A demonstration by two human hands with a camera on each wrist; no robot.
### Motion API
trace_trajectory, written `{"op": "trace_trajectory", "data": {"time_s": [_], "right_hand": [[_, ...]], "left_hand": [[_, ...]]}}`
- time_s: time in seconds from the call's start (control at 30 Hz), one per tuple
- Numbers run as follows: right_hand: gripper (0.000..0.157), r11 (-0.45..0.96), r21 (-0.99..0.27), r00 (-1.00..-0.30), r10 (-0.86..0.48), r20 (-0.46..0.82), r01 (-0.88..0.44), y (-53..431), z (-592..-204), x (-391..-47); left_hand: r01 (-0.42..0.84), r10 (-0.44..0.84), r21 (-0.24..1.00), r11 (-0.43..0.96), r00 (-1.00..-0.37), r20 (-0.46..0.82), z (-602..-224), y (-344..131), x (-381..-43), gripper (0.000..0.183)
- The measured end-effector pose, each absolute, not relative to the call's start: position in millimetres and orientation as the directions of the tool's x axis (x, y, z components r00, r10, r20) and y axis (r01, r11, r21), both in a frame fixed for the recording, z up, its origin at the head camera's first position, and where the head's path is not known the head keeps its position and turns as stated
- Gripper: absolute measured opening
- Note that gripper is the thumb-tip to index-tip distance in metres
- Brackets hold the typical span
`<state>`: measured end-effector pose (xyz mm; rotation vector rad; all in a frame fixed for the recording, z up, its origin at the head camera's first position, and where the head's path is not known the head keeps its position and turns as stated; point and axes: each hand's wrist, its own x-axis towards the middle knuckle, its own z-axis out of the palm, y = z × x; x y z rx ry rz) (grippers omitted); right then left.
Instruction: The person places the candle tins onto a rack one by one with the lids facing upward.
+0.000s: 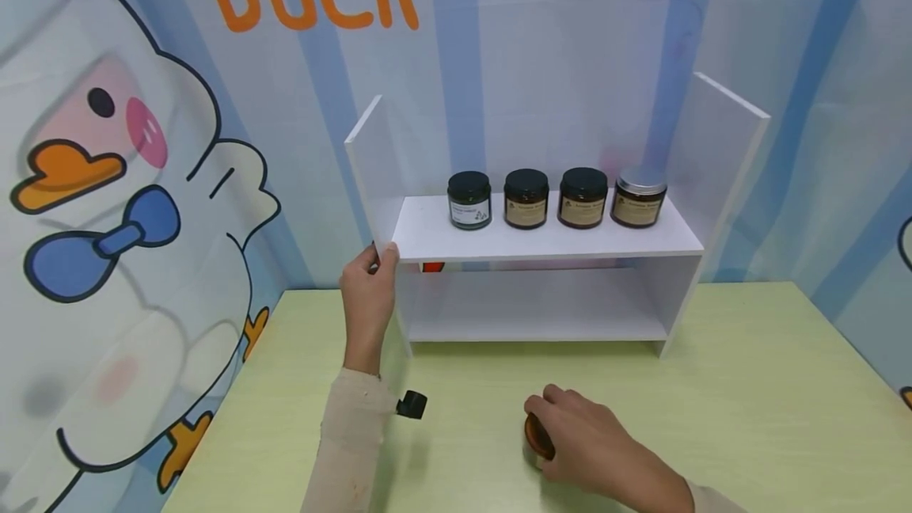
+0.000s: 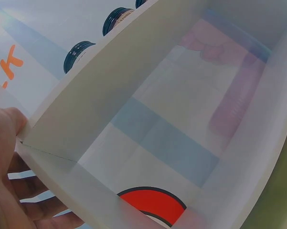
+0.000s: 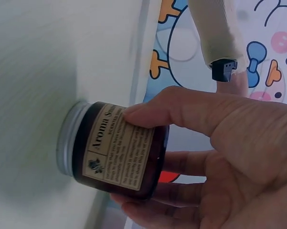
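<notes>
My left hand (image 1: 369,291) grips the left side of a white two-tier shelf (image 1: 541,303), its thumb at the upper board's corner and its fingers around the outside of the side panel. Low in front of the shelf, my right hand (image 1: 587,438) holds an amber candle jar (image 3: 119,152) with a tan label and a silver lid. That jar is upside down, its lid facing the tabletop and its brown base up. Thumb and fingers lie on opposite sides of the glass.
Along the shelf's upper board stand a black-lidded jar with a white label (image 1: 470,214), two black-lidded jars with tan labels (image 1: 526,214) (image 1: 583,212), and a silver-lidded jar (image 1: 637,210). A pale green table (image 1: 748,386) lies beneath. Behind hangs a duck-printed backdrop (image 1: 556,46).
</notes>
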<state>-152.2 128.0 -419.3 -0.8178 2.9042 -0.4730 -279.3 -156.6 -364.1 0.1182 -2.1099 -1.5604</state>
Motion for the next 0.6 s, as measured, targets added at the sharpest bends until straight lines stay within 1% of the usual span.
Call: {"op": "trace_trajectory", "data": {"time_s": [0.13,0.23,0.3,0.47,0.6], "right_hand": [[0.044,0.822,-0.228,-0.846,-0.532,0.016,-0.522,125,-415,-151],[0.040,0.834,-0.167,-0.846,-0.533,0.005,-0.527,121,-412,-151],[0.041,0.844,-0.125,-0.850,-0.527,-0.012,-0.521,118,-411,-151],[0.038,0.856,-0.002,-0.855,-0.516,-0.046,-0.517,110,-409,-152],[0.034,0.846,0.123,-0.854,-0.520,-0.028,-0.519,104,-410,-150]], "left_hand": [[0.229,-0.362,0.912,0.339,-0.863,0.351,-363,-156,-280,0.042],[0.232,-0.362,0.912,0.338,-0.862,0.354,-362,-156,-280,0.041],[0.233,-0.361,0.913,0.334,-0.863,0.353,-362,-156,-280,0.041],[0.231,-0.360,0.914,0.334,-0.864,0.351,-362,-156,-281,0.043],[0.221,-0.369,0.913,0.342,-0.862,0.347,-362,-156,-282,0.043]]}}
